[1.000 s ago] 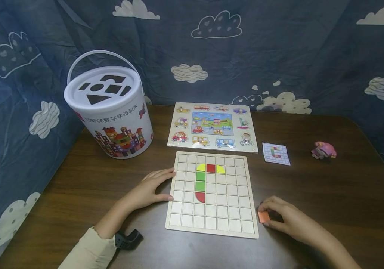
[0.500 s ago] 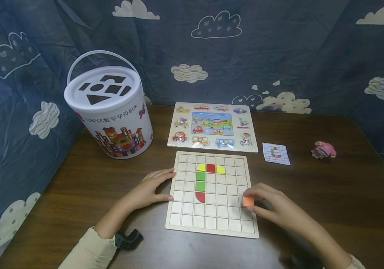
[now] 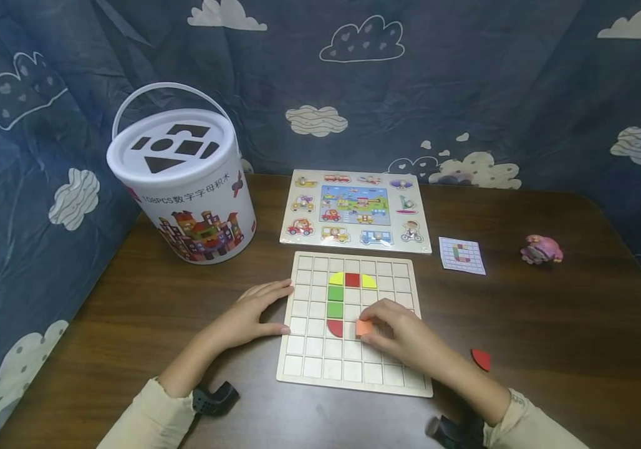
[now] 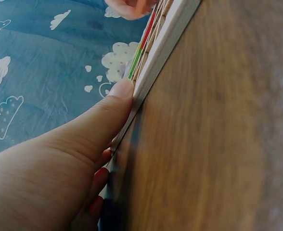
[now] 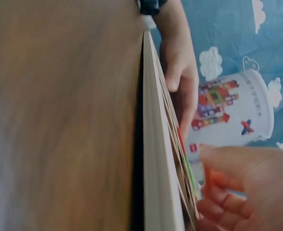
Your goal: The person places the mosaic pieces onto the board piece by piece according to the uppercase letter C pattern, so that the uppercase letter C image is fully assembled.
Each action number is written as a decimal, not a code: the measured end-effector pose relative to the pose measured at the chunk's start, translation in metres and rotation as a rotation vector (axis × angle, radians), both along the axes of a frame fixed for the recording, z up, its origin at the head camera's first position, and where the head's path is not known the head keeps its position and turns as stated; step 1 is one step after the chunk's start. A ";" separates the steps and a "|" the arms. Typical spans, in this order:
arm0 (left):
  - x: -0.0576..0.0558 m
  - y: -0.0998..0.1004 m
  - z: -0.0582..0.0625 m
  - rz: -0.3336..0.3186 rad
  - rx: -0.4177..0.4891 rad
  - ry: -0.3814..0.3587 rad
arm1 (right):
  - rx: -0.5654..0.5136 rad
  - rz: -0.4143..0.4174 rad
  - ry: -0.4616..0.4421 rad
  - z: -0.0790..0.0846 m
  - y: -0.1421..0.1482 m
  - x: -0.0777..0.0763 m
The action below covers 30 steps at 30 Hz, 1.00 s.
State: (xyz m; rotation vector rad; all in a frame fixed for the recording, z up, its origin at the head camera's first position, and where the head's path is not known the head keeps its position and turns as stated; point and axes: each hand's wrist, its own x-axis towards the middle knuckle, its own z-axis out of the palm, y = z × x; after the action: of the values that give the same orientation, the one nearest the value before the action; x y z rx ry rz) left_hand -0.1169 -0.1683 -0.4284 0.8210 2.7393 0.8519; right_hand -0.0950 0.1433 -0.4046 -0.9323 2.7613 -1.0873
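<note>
A wooden grid board (image 3: 348,372) lies on the table with a pattern of coloured tiles set in its cells. These are yellow quarter-rounds, a red square (image 3: 352,280), green squares (image 3: 335,302) and a red quarter-round (image 3: 334,328). My right hand (image 3: 410,337) pinches an orange square tile (image 3: 363,328) between thumb and fingers, over the cell just right of that red quarter-round. At the board's left edge, my left hand (image 3: 244,319) rests with fingers and thumb spread; its thumb (image 4: 103,113) touches the rim in the left wrist view.
A loose red quarter-round tile (image 3: 481,360) lies on the table right of the board. Behind the board are a vehicle puzzle (image 3: 354,243) and a small pattern card (image 3: 474,266). A white block bucket (image 3: 186,187) stands back left, a pink figurine (image 3: 542,249) at right.
My right hand has carried the orange square tile leftward from beside the board to over its middle cells. The loose red quarter-round on the table has come into view. The left hand stays put.
</note>
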 end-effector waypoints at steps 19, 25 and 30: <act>0.000 0.000 0.001 0.000 0.003 -0.002 | 0.086 -0.010 0.065 -0.009 -0.012 -0.001; 0.001 0.000 0.002 0.006 0.003 -0.010 | 0.099 0.024 -0.038 -0.001 -0.003 -0.001; 0.000 0.000 0.001 0.007 -0.006 -0.017 | 0.063 0.002 -0.009 0.012 0.015 0.004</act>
State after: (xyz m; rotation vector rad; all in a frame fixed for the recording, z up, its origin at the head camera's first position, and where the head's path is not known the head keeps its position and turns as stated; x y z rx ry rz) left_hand -0.1171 -0.1678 -0.4270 0.7999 2.7303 0.8481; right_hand -0.0913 0.1585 -0.3927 -0.9198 2.7690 -0.9959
